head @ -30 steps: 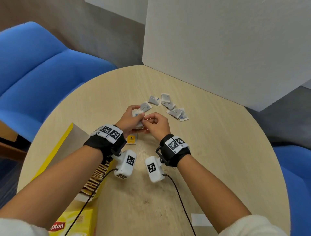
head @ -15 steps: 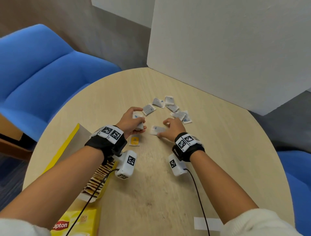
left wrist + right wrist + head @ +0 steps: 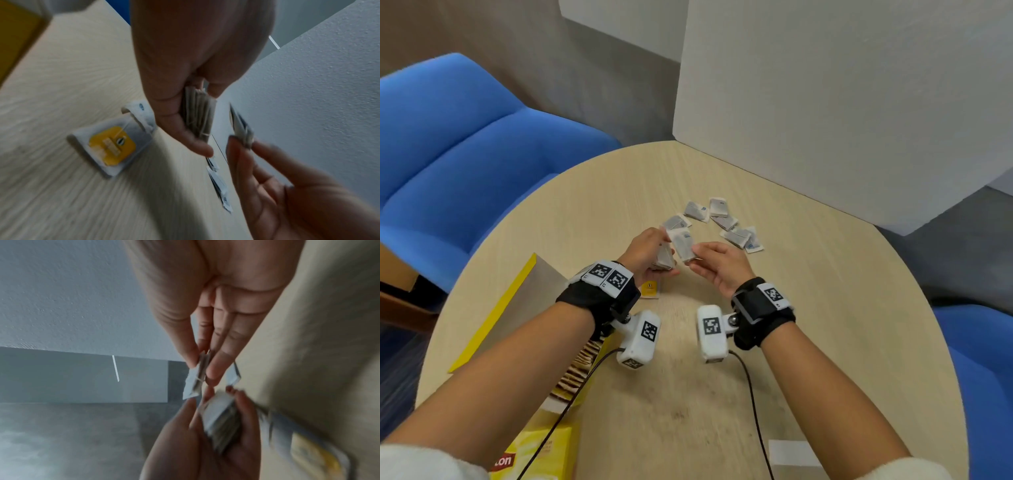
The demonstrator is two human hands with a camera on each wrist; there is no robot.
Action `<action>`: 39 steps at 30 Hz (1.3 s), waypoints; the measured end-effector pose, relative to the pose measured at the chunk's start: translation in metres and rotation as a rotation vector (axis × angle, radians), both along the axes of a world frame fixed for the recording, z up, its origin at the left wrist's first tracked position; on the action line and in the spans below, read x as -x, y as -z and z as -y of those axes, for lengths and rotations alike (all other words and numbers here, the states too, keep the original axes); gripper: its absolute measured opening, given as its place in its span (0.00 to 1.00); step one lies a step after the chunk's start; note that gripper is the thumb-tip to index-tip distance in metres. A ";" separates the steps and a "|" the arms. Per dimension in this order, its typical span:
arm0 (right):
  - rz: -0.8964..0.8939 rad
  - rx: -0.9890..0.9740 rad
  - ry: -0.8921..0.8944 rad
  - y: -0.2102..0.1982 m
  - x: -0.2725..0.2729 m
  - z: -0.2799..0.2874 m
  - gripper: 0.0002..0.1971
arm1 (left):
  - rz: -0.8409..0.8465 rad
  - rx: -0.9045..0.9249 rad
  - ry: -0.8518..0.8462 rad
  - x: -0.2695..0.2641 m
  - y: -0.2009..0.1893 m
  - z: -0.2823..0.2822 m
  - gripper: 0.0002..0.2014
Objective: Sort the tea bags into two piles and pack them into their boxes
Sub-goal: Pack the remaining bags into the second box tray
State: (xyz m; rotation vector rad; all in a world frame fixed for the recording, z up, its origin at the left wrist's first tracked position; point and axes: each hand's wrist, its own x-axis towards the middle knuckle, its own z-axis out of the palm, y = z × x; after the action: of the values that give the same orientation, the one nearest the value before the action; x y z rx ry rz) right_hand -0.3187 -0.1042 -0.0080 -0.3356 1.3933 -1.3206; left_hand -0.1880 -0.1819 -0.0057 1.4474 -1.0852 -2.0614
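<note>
My left hand [image 3: 650, 253] grips a small stack of blue-tag tea bags [image 3: 198, 113], seen edge-on in the left wrist view. My right hand [image 3: 709, 260] pinches one blue-tag tea bag [image 3: 681, 244] between thumb and fingers and holds it upright just right of the stack; in the right wrist view the bag [image 3: 195, 379] sits at my fingertips above the stack [image 3: 222, 418]. A yellow-tag tea bag [image 3: 650, 289] lies flat on the table below my left hand. Several blue-tag tea bags [image 3: 736, 236] lie scattered beyond my hands.
An open yellow tea box [image 3: 493, 318] with a row of bags inside stands at the table's left edge, another yellow box [image 3: 541, 452] nearer me. A white panel [image 3: 825, 102] stands at the back of the round wooden table [image 3: 825, 325]. Blue chairs [image 3: 465, 144] flank it.
My right hand reached out to the table, picked up one blue-tag tea bag and brought it back up beside the stack in my left hand. The left hand barely moved.
</note>
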 end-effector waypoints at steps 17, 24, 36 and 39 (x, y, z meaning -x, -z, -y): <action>-0.951 -0.342 -0.215 0.005 0.055 0.035 0.10 | -0.025 0.119 -0.017 0.005 -0.003 0.000 0.08; -1.348 -0.522 -0.467 0.024 0.093 0.042 0.27 | 0.081 0.220 0.057 -0.001 0.000 0.007 0.12; -0.599 -0.127 -0.168 -0.004 0.089 0.010 0.09 | -0.041 0.121 0.120 0.010 0.004 -0.001 0.07; -0.510 -0.045 -0.191 -0.016 0.073 -0.003 0.10 | -0.035 0.078 0.074 0.017 -0.002 -0.006 0.08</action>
State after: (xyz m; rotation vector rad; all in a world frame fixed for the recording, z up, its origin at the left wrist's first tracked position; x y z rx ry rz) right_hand -0.3916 -0.1015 0.0082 -0.7957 1.7576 -1.0836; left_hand -0.2047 -0.1755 -0.0041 1.3473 -1.2083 -2.0623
